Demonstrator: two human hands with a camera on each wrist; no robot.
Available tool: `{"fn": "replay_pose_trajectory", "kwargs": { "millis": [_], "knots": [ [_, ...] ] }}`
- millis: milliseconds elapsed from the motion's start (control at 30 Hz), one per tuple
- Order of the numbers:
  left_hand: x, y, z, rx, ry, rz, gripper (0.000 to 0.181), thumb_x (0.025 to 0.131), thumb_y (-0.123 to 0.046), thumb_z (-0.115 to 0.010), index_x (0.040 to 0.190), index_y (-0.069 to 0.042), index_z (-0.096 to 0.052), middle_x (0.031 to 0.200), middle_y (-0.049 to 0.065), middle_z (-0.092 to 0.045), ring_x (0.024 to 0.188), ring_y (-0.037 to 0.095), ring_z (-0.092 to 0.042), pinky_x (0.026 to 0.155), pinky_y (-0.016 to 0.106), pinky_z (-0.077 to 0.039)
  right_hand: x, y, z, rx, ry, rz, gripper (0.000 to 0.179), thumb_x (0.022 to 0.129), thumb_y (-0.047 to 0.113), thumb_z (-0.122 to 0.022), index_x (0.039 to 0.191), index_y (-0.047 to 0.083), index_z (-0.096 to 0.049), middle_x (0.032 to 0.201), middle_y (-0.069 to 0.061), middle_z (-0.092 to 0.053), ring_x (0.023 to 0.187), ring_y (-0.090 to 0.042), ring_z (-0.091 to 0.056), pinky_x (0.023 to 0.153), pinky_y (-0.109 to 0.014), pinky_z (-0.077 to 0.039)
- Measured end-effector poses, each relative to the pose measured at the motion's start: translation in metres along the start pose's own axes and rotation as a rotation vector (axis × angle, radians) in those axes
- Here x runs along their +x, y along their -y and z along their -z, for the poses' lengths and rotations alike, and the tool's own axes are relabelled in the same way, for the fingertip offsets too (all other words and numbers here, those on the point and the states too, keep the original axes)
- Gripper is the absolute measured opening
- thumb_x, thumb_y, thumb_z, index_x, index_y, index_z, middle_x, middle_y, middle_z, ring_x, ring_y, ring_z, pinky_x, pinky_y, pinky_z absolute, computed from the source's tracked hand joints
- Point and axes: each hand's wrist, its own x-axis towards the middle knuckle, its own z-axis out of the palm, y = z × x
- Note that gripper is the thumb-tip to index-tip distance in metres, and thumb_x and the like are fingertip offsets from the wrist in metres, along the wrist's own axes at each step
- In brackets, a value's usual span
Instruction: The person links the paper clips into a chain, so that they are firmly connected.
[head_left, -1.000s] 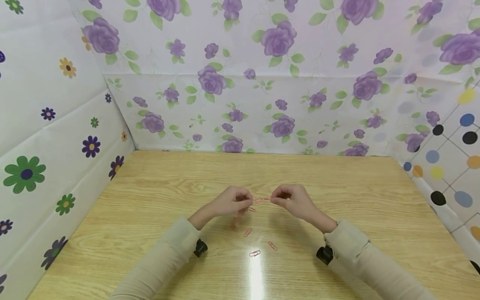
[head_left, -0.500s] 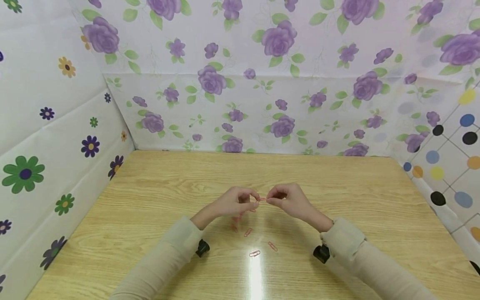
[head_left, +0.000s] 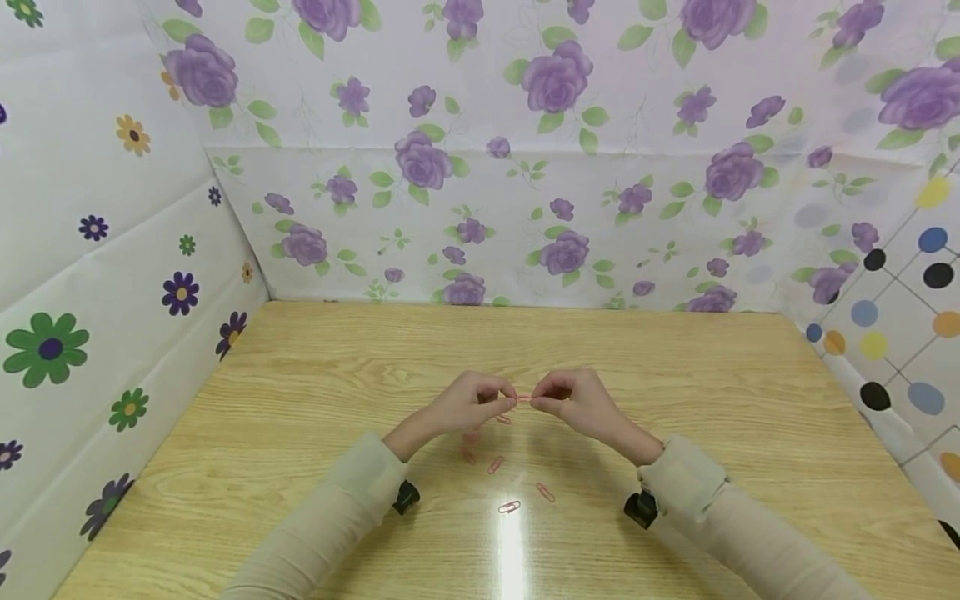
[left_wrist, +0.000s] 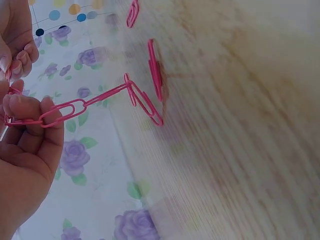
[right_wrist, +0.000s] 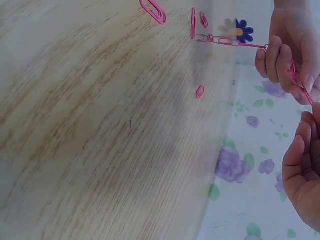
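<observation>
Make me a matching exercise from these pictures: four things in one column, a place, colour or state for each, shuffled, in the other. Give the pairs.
1. Chain of paper clips
2. Loose paper clips
3. Sleeves
4. Back cloth

A. Beige
B. Lie on the wooden table
C. Printed with purple roses
D. Runs down from the left hand

Pairs: 1-D, 2-B, 3-A, 4-C

Smooth paperclips (left_wrist: 155,70), glossy wood-grain tabletop (head_left: 675,358)
</observation>
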Motion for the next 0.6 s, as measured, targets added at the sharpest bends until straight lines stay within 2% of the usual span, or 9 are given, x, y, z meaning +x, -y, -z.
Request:
{"fn": "replay_pose_trajectory", "kwargs": {
  "millis": [67, 267, 467, 600],
  "knots": [
    [0.001, 0.007, -0.001, 0.025, -0.013, -0.004, 0.014, 0.092, -0.010, -0.053, 0.090, -0.004, -0.066, 0.050, -0.007, -0.037, 0.042, 0.003, -0.028, 0.043, 0.019, -0.025, 0.001, -0.007, -0.002, 0.019, 0.001, -0.013, 0.004, 0.082, 0.000, -0.065, 0.079, -0.001, -0.067, 0.074, -0.008, -0.064, 0.065, -0.028, -0.059, 0.057, -0.024, -0.047],
    [0.000, 0.011, 0.000, 0.058, -0.068, -0.047, 0.016, 0.091, -0.011, -0.054, 0.091, -0.005, -0.069, 0.050, -0.007, -0.040, 0.042, 0.003, -0.029, 0.042, 0.019, -0.027, 0.003, -0.031, -0.005, 0.054, 0.011, -0.045, 0.006, 0.083, 0.007, -0.066, 0.083, 0.002, -0.068, 0.076, -0.003, -0.064, 0.066, -0.022, -0.059, 0.057, -0.025, -0.047],
    [-0.001, 0.012, 0.003, 0.016, -0.089, -0.008, 0.016, 0.092, -0.013, -0.054, 0.095, -0.007, -0.069, 0.047, -0.005, -0.040, 0.040, 0.005, -0.029, 0.041, 0.020, -0.027, -0.003, -0.040, -0.003, 0.022, 0.039, -0.050, 0.007, 0.082, 0.009, -0.067, 0.083, 0.002, -0.068, 0.075, -0.001, -0.064, 0.062, -0.014, -0.055, 0.055, -0.025, -0.046],
    [-0.002, 0.013, 0.004, -0.008, -0.082, 0.024, 0.017, 0.092, -0.012, -0.054, 0.097, -0.005, -0.068, 0.046, 0.002, -0.044, 0.038, 0.006, -0.033, 0.039, 0.020, -0.028, -0.009, -0.044, -0.002, -0.001, 0.068, -0.076, 0.007, 0.082, 0.009, -0.067, 0.083, 0.003, -0.068, 0.075, 0.001, -0.063, 0.062, -0.013, -0.053, 0.055, -0.024, -0.045]
  ]
}}
